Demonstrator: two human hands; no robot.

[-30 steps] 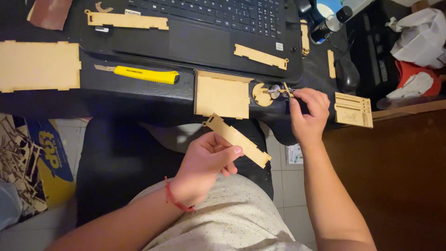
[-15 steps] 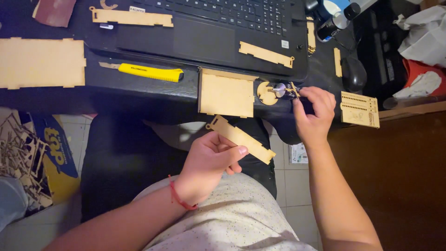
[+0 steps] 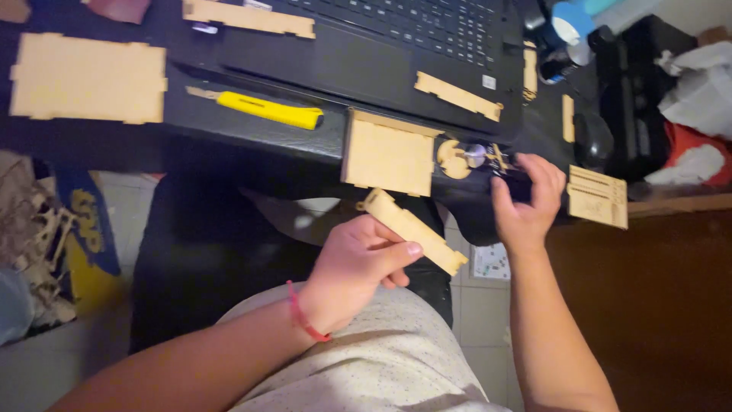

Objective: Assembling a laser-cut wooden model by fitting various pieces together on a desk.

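My left hand is over my lap, below the desk edge. It grips a long light wooden strip with notched ends, which points up and to the left. My right hand rests at the front edge of the black desk, fingers curled. Just left of those fingers lie a small round wooden piece and a small metal part. Whether the right fingers pinch anything is hidden. A square wooden panel lies between the two hands.
A laptop fills the desk's middle, with wooden strips on it. A yellow utility knife and a large wooden panel lie to the left. A slotted wooden piece, a mouse and a blue roll are on the right.
My right hand has slid slightly right and toward me, away from the round wooden piece. My left hand still holds the strip in about the same place.
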